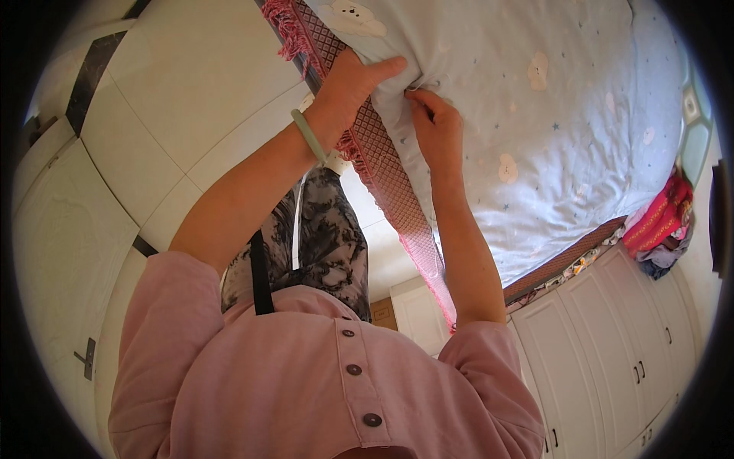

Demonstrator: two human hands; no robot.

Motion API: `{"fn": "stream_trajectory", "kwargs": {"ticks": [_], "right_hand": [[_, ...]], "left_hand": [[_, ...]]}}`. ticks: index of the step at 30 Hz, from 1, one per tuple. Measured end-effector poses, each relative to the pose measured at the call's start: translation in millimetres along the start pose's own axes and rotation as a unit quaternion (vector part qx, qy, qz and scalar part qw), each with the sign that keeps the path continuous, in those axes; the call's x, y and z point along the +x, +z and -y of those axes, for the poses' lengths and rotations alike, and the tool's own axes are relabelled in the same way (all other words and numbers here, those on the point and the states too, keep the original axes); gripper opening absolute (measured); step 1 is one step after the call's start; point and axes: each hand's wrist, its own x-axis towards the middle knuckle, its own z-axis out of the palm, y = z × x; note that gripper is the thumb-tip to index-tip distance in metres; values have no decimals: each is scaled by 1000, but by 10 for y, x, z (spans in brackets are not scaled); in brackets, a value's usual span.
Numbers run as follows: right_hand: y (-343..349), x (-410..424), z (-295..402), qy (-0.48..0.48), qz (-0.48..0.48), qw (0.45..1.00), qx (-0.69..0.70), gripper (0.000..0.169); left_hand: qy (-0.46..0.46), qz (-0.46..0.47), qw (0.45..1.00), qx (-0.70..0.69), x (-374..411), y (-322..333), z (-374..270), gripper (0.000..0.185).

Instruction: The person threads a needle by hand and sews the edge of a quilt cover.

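A pale blue bedcover [481,132] printed with stars and cartoon figures lies on the bed. My left hand [350,86], with a pale green bangle [308,136] on its wrist, grips the cover's edge, thumb on top and the fingers hidden beneath. The fingertips of my right hand [437,123] are pinched together at a fold in the cover. A thin white thread [421,83] loops beside those fingertips; whether a needle is between them cannot be told. Under the cover's edge runs a patterned brown-red woven mat [390,166] with pink fringe.
Pale floor tiles [166,115] with dark inlays extend left of the bed, and a white door [63,246] stands farther left. White cabinets [596,338] are at the lower right. Red and dark cloths [659,218] lie near the bed's far corner. A cardboard box [383,314] sits below.
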Motion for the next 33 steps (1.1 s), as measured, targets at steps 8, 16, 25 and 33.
{"fn": "stream_trajectory", "kwargs": {"ticks": [8,16,25,33], "right_hand": [[120,135,-24,-24,-14,999,-40,17],[266,247,-79,2,-35,998,-61,13],[115,90,-76,-3,-15,997,77,7],[80,44,-129,-23,0,991,131,5]], "left_hand": [[-10,-15,997,71,27,-19,66,44],[-26,-32,995,87,54,-12,140,44],[-21,-41,999,17,54,-41,36,43],[-207,-12,959,-193,180,-178,162,39]]}}
